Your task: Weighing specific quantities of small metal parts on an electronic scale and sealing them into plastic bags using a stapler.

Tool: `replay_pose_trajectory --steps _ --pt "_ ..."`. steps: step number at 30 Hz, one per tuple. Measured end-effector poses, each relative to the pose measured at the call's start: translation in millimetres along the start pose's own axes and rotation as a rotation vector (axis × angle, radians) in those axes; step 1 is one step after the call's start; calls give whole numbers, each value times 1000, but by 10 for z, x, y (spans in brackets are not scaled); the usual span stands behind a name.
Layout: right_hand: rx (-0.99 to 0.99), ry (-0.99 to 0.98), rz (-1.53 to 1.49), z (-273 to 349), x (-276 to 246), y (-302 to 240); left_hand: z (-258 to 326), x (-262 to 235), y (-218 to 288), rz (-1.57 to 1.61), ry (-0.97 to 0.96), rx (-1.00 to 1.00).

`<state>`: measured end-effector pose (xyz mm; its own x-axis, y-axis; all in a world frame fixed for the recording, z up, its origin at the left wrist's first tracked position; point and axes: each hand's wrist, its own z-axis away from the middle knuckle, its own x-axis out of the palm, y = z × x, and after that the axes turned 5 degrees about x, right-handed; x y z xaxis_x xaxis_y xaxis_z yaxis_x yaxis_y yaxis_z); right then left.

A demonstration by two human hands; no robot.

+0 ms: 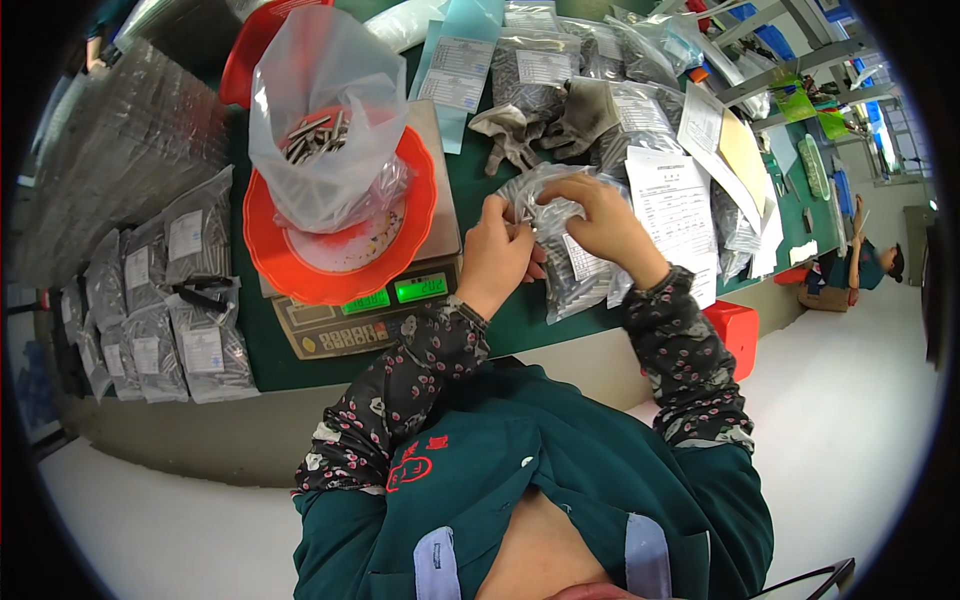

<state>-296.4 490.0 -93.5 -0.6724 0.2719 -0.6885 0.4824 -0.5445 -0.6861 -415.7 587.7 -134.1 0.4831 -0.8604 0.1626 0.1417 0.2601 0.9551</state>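
Observation:
A clear plastic bag [566,296] filled with metal pins and bearing a white label lies in front of me on the green table. My left hand [495,252] is closed at the bag's upper left, thumb and fingers pinching its plastic. Across the bag's top curls my right hand [604,222], its fingers bent down onto the gathered plastic. The fingertips of both hands are partly hidden in the folds. Left of my hands, an open translucent bag [325,75] holding loose metal pins [318,136] stands in a scalloped orange-red dish [262,245] on a digital scale [345,338].
Labelled bags of pins [205,345] cluster at the table's left edge; more bags [535,75] lie at the back. Grey work gloves [580,118] rest behind my hands. Printed sheets [672,215] lie to the right. A red stool [735,335] stands below the table edge. Another person [875,262] is far right.

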Motion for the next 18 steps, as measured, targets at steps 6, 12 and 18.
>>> replay_pose_trajectory --steps 6,12,18 --pt "-561 125 578 -42 -287 528 -275 -48 307 -113 -139 62" --pt "-627 320 802 -288 -616 49 -363 -72 897 -260 14 180" --pt "-534 241 809 -182 -475 165 -565 -161 813 -267 -144 71"
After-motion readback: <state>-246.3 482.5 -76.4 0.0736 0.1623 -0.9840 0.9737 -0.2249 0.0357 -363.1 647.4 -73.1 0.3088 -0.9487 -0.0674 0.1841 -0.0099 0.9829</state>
